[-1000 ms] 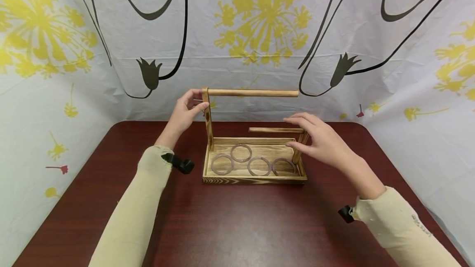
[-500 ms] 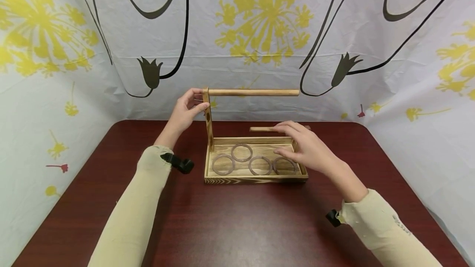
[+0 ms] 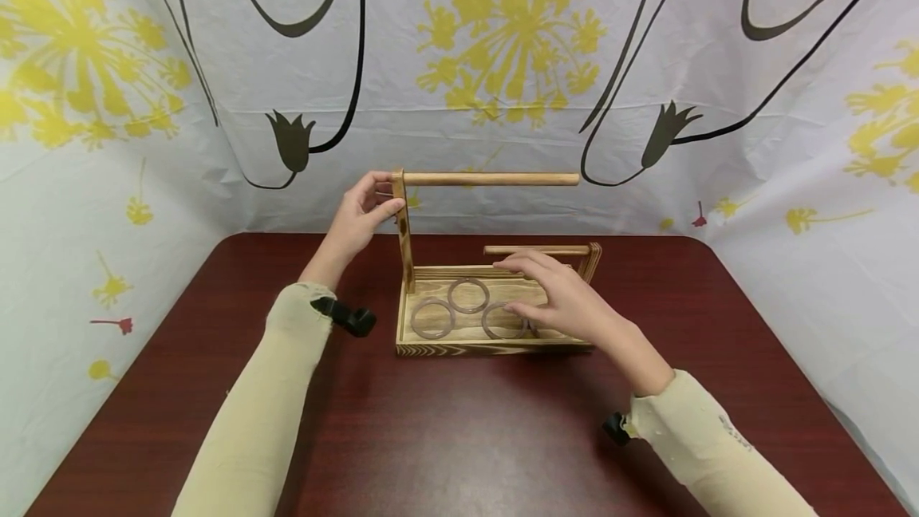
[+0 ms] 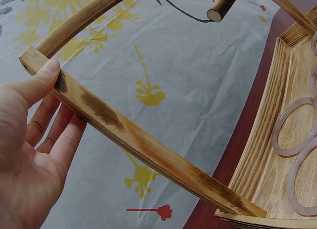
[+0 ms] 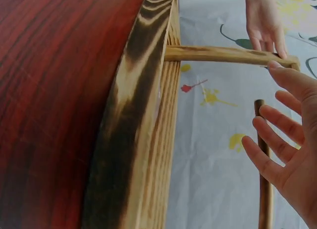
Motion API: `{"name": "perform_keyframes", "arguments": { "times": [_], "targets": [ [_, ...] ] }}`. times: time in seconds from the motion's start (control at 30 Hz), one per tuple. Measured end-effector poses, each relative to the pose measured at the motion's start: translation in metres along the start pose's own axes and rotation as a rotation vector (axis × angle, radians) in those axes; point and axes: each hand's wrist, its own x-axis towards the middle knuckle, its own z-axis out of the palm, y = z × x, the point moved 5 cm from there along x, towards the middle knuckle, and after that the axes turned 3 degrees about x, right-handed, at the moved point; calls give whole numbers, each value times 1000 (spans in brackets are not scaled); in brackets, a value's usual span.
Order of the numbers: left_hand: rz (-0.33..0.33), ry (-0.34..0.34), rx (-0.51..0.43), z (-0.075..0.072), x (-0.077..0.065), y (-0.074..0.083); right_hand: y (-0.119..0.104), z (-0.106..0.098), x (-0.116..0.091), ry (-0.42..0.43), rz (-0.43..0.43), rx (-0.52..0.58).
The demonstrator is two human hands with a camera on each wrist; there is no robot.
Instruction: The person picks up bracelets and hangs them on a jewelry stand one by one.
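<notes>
A wooden jewelry stand has a shallow tray point(image 3: 495, 349), a tall left post point(image 3: 404, 246) with a long dowel point(image 3: 495, 179), and a short right post point(image 3: 592, 260) with a lower dowel point(image 3: 510, 250). My left hand point(image 3: 352, 218) holds the tall post near its top, thumb on its face in the left wrist view. Several translucent purplish-grey bangles point(image 4: 276, 135) lie flat in the tray. Over the tray's right half hovers my right hand point(image 3: 563, 297), fingers loosely spread and nothing between them. It hides the rightmost bangle almost wholly and overlaps the one beside it.
The stand sits toward the back of a dark red-brown wooden table point(image 3: 459, 429). A white curtain point(image 3: 459, 126) with yellow and dark flower prints hangs behind and along both sides.
My right hand has moved left and slightly down from beside the short post to over the bangles, uncovering that post. My left hand stays on the tall post.
</notes>
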Motion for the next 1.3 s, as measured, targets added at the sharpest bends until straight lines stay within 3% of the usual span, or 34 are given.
{"name": "perform_keyframes", "arguments": {
  "times": [0.23,0.43,0.57,0.73,1.1,1.3],
  "targets": [
    [6,-5,-24,1,-1,1,1,17,5,-20,-22,30],
    [7,-11,-33,3,-2,0,-1,35,14,-18,-69,132],
    [8,-17,-46,5,-1,0,-2,50,22,-20,-57,165],
    [11,-3,-70,3,0,-2,-2,70,36,-32,-25,231],
    [26,7,-72,2,1,-4,9,100,54,-91,135,295],
    [33,20,-60,2,2,-4,14,117,62,-99,165,412]
  ]
}}
